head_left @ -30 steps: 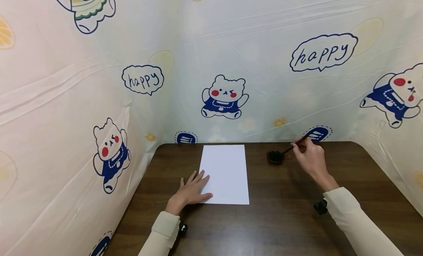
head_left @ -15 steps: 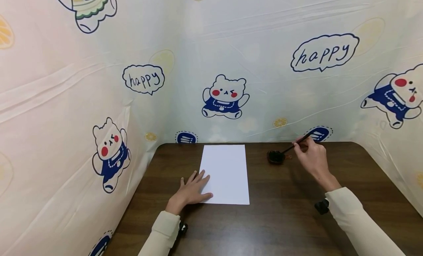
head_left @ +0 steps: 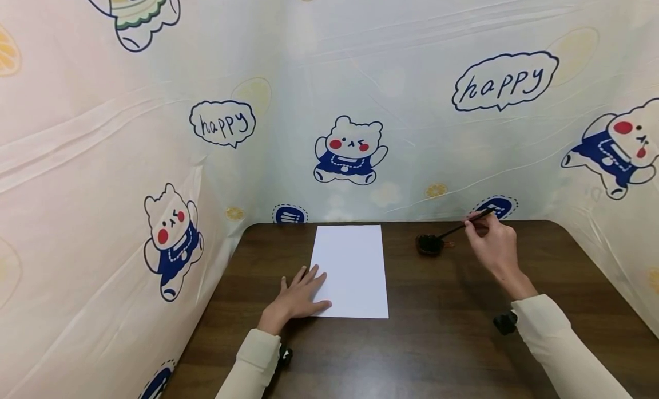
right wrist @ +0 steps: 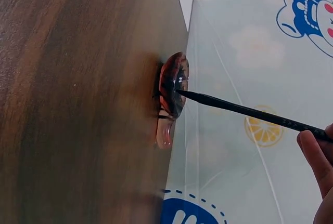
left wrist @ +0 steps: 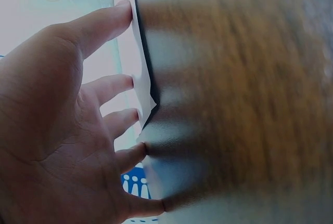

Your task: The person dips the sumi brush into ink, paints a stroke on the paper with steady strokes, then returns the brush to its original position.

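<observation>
My left hand lies with spread fingers over the left edge of a blank white sheet of paper. In the left wrist view, some of its fingertips touch the paper while others reach the wood beyond it. My right hand pinches a dark ink brush by its handle. The brush slants down to the left, its pointed dark tip at a small reddish-brown ink dish. Dark ink shows in the dish, and a short handle juts from its side.
The brown wooden table has rounded back corners. A pale curtain printed with bears and "happy" bubbles hangs behind and along both sides. Dark wrist-worn cameras sit below the cuffs.
My right hand has shifted to the right, and the brush now slants lower with its tip still at the ink dish. My left hand and the paper have stayed in place.
</observation>
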Action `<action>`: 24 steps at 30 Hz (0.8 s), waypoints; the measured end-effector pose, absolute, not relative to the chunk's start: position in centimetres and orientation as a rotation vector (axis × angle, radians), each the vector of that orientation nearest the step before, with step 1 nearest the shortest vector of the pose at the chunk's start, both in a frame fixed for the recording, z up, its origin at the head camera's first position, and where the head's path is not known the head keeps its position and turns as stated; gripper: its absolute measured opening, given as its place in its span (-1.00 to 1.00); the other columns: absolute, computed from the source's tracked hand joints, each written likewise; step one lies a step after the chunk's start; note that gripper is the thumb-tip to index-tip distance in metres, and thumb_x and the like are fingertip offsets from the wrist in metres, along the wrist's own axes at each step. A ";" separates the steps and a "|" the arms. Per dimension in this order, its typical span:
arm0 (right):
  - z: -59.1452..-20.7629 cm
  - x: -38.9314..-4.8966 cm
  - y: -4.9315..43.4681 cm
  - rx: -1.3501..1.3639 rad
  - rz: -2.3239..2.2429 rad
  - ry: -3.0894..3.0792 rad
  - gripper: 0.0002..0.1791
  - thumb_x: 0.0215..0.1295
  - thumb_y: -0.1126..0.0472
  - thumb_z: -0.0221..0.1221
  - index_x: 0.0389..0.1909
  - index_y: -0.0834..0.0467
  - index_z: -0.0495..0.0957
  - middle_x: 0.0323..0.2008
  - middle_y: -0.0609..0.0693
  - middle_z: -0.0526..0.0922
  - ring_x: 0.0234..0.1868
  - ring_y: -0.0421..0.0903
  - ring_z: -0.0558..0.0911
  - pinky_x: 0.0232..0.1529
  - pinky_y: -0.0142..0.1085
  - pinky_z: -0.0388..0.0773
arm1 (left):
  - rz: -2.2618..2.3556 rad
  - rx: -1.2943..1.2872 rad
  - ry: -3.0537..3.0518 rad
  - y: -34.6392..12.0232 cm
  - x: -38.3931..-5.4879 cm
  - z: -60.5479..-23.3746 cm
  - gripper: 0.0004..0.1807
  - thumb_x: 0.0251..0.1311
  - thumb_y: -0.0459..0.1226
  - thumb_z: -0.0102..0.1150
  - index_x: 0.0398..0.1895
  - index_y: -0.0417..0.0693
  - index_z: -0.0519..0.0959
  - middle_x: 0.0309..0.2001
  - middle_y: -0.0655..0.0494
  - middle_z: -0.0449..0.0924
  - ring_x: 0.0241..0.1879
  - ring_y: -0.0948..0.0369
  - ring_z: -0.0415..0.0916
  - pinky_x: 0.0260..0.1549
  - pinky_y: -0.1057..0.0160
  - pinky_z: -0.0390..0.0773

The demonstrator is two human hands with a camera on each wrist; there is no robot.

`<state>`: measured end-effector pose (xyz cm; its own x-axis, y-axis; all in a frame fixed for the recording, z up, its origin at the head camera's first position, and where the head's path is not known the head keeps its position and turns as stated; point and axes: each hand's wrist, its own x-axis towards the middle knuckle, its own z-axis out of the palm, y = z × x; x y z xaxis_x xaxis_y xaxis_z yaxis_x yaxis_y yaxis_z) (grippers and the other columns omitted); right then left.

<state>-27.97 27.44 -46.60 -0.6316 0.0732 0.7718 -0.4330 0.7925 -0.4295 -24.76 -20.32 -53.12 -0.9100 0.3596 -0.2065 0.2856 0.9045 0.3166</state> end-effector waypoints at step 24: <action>-47.6 -26.6 28.7 0.180 0.874 -2.158 -0.88 0.36 0.39 0.31 -0.13 0.32 0.67 -0.29 0.24 0.85 -0.29 -0.97 0.34 -0.26 -0.88 0.26 | 0.424 0.486 2.815 -20.4 -25.0 -53.8 -0.08 0.38 0.30 0.19 0.71 0.24 0.19 0.77 0.07 -0.09 0.74 -0.19 -0.23 0.45 -0.68 -0.23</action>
